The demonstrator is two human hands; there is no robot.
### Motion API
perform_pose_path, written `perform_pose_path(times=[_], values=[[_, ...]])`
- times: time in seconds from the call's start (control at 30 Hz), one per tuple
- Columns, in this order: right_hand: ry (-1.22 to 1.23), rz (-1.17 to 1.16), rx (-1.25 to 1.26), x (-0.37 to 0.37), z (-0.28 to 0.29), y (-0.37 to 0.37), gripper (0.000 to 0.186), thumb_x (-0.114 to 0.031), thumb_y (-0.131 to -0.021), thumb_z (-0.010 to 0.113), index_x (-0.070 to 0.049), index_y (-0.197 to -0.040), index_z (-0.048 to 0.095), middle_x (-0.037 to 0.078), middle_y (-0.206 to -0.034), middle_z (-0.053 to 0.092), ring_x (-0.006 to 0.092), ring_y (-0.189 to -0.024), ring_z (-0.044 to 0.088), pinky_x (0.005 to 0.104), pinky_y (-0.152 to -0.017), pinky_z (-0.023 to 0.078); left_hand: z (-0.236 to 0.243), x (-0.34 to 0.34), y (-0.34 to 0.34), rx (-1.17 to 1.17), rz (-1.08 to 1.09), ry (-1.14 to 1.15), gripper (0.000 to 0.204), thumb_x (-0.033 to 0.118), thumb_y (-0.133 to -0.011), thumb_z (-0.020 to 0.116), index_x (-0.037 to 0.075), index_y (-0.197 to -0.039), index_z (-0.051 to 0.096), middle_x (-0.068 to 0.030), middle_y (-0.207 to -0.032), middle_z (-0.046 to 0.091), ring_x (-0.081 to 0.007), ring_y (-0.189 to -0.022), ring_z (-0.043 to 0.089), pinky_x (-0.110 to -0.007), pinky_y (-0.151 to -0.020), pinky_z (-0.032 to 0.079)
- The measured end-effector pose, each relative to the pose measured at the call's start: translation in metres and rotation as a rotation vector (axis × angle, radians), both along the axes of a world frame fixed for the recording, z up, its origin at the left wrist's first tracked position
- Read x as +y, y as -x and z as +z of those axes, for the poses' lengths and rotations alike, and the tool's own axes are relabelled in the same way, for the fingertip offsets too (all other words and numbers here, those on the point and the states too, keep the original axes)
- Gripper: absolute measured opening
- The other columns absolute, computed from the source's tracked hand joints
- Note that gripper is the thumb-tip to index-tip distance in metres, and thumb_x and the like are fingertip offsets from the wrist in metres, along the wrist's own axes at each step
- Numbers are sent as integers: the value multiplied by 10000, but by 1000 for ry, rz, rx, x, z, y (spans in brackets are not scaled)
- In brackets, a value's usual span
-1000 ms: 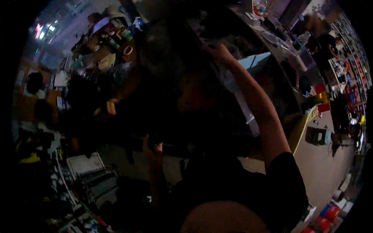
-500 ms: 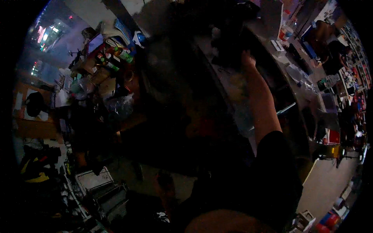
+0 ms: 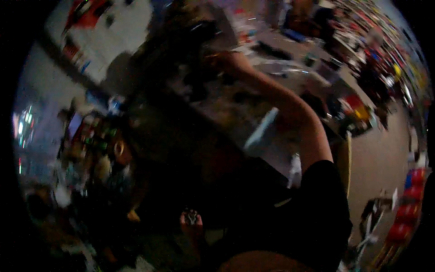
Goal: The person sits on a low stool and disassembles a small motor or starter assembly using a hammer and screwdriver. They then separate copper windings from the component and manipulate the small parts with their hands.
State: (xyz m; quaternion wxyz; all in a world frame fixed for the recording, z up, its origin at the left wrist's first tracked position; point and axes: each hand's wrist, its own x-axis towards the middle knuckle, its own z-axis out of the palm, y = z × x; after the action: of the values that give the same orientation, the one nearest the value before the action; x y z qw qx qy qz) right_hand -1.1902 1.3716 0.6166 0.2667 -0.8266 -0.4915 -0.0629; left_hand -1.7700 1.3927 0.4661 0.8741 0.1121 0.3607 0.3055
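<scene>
My right arm reaches far forward across the view, bare below a black sleeve. My right hand (image 3: 224, 61) is at the edge of a dark, bulky shape (image 3: 188, 41); blur and shadow hide its fingers, so its grip does not show. Low in the middle, my left hand (image 3: 185, 220) is closed around a small black-and-white patterned object (image 3: 191, 216), too dim to name. Beneath the right forearm lies a pale, long flat piece (image 3: 261, 130), smeared by motion.
A cluttered worktop (image 3: 312, 84) runs along the right, with clear plastic wrapping (image 3: 281, 68) on it. Crowded shelves (image 3: 362, 41) stand beyond. Mixed items are heaped at left (image 3: 97, 136). Red containers (image 3: 405, 213) line the far right edge.
The view has swung, so the surroundings are shifted and blurred. My right hand now appears further left, with its elbow more bent. My left hand shows more clearly, with the patterned object.
</scene>
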Motion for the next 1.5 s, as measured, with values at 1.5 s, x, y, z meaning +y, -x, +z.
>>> perform_pose_path(times=[1.5], values=[[91, -968, -239, -1180, -46, 443, 145, -56, -791, 622, -51, -934, 592, 70, -801, 632, 214, -760, 652, 376, -908, 506, 94, -857, -289, -8, -1447, -60, 249, 193, -920, 486, 16, -1092, 518, -113, -926, 570, -215, -831, 566, -302, -695, 483]])
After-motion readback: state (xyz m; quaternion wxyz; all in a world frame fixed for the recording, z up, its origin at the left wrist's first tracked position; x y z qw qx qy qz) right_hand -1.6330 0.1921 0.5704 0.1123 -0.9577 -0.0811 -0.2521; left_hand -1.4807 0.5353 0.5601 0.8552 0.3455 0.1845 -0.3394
